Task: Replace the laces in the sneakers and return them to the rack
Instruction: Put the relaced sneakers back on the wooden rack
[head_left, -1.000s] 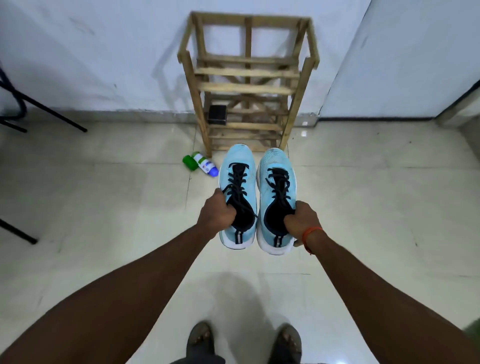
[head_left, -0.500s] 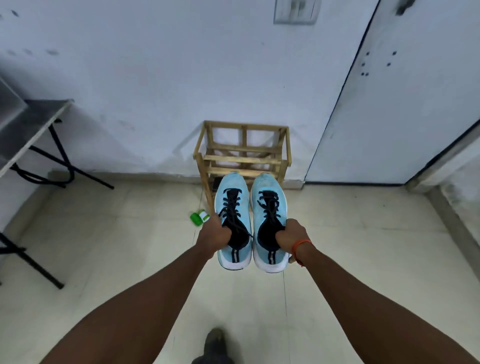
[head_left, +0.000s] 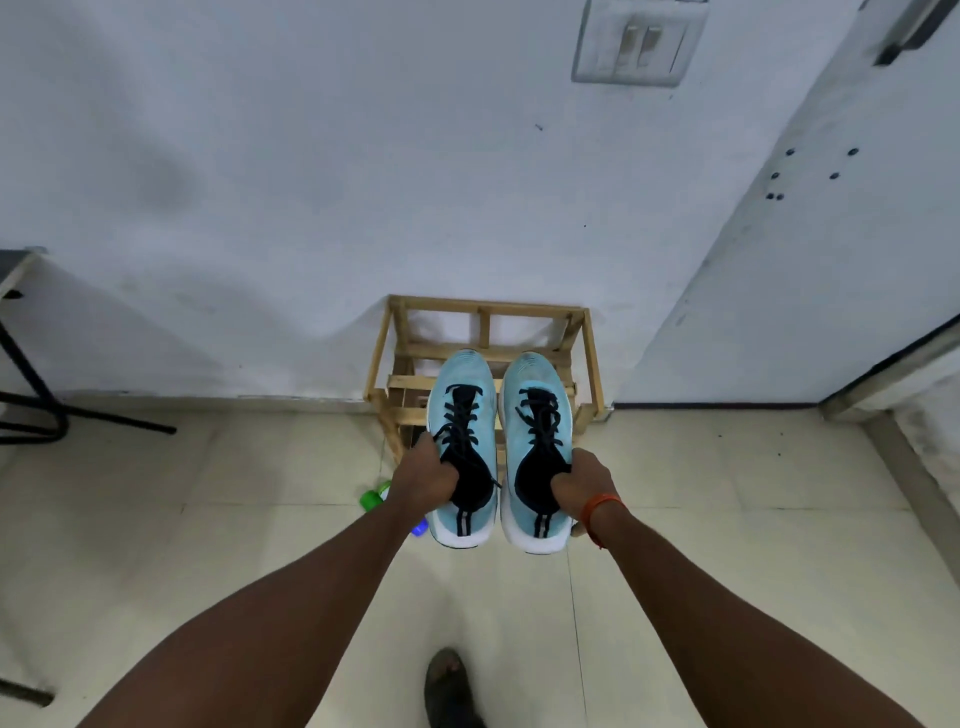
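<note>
Two light blue sneakers with black laces hang side by side in the air, toes pointing away from me. My left hand (head_left: 423, 475) grips the left sneaker (head_left: 462, 395) at its collar. My right hand (head_left: 582, 483), with an orange band at the wrist, grips the right sneaker (head_left: 537, 400) the same way. Behind the sneakers a wooden rack (head_left: 395, 358) stands on the floor against the white wall; the shoes hide most of its shelves.
A green and white bottle (head_left: 374, 499) lies on the tiled floor left of the rack. A black-legged table (head_left: 21, 332) stands at the far left. A white door (head_left: 810, 249) is on the right, a wall switch (head_left: 639, 41) above. My sandalled foot (head_left: 447, 686) shows below.
The view has tilted up and the rack now looks lower and farther away. Both sneakers stay held in my hands, now raised level with the rack's top.
</note>
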